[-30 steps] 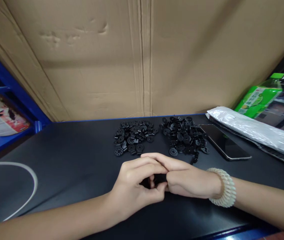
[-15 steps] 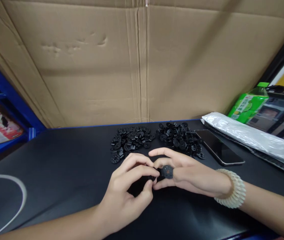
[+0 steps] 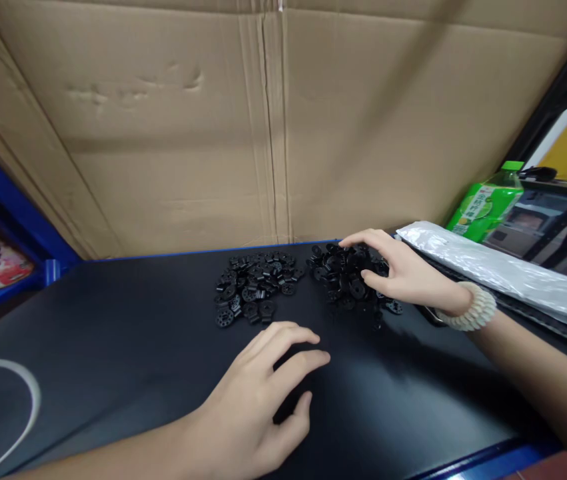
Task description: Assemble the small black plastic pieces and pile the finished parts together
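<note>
My left hand (image 3: 268, 393) hovers over the black tabletop with its fingers apart and holds nothing. Beyond it lies a pile of small black round plastic parts (image 3: 258, 277), several of them with holes in their discs. At a second pile of black plastic parts (image 3: 336, 273), to the right, is my right hand (image 3: 398, 267). Its thumb and index finger are spread over that pile, and no part shows between them. The other fingers of the right hand are partly hidden. A pale coiled band (image 3: 470, 307) circles the right wrist.
Behind the black table (image 3: 128, 320) stands a cardboard wall (image 3: 173, 133). A silvery-white wrapped package (image 3: 503, 273) lies along the right side, with a green bottle (image 3: 486, 203) behind it. A white cable (image 3: 33, 393) curves at the left. The phone is mostly hidden under my right forearm.
My hands have parted. The right hand has moved away and right to the right-hand pile, and the black part between the hands is no longer there. My left hand has opened.
</note>
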`<state>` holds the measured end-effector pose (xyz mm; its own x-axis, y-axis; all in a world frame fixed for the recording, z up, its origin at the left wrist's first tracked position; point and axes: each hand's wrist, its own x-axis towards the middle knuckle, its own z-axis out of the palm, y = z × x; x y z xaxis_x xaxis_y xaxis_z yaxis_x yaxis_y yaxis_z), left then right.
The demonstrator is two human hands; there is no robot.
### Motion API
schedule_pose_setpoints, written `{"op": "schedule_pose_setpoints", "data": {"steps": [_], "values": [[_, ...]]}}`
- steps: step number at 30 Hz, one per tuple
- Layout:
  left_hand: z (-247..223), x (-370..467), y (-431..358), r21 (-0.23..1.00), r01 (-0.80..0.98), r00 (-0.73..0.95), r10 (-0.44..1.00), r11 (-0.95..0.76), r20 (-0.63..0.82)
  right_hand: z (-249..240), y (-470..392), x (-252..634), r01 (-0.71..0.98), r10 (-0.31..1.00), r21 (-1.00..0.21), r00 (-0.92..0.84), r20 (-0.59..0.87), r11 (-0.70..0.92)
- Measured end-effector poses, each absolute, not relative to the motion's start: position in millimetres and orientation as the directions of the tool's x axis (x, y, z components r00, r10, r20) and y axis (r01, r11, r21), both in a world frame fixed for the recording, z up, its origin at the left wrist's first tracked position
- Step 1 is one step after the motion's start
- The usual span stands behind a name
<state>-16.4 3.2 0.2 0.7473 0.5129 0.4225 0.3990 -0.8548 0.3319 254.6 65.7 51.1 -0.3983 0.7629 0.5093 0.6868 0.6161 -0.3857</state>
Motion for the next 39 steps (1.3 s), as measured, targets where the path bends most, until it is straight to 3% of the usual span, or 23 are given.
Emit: {"op": "schedule_pose_setpoints", "data": {"steps": [6, 11, 17, 30, 35, 39], "values": [[-0.1, -15.6, -0.3, 0.198, 0.541, 0.744, 0.575, -0.817, 0.340, 36.6, 47.7, 227.7, 0.613, 0.756, -0.496, -0.278, 0.593, 0.615], [0.0, -16.4, -2.2, 0.122, 0.669, 0.692, 0.674, -0.733, 0.258, 27.1, 19.3, 199.9, 0.456, 0.747, -0.592, -0.445, 0.495, 0.664], [1.5, -15.1, -1.9, 0.243, 0.613, 0.716, 0.658, -0.752, 0.233, 26.7, 13.0, 194.6, 0.424, 0.791, -0.679, -0.447, 0.418, 0.599], [-7.3, -19.2, 10.6, 0.455, 0.516, 0.641, 0.680, -0.726, 0.357, 25.1, 15.6, 191.3, 0.374, 0.844, -0.787, -0.429, 0.323, 0.491], [-10.0, -21.1, 13.1, 0.508, 0.402, 0.608, 0.637, -0.762, 0.474, 19.0, 18.1, 191.5, 0.233, 0.893, -0.936, -0.425, 0.147, 0.265], [-3.3, -19.3, 12.6, 0.540, 0.265, 0.557, 0.584, -0.799, 0.590, 15.9, 17.6, 186.1, 0.013, 0.817, -0.994, -0.569, -0.096, -0.108]]}}
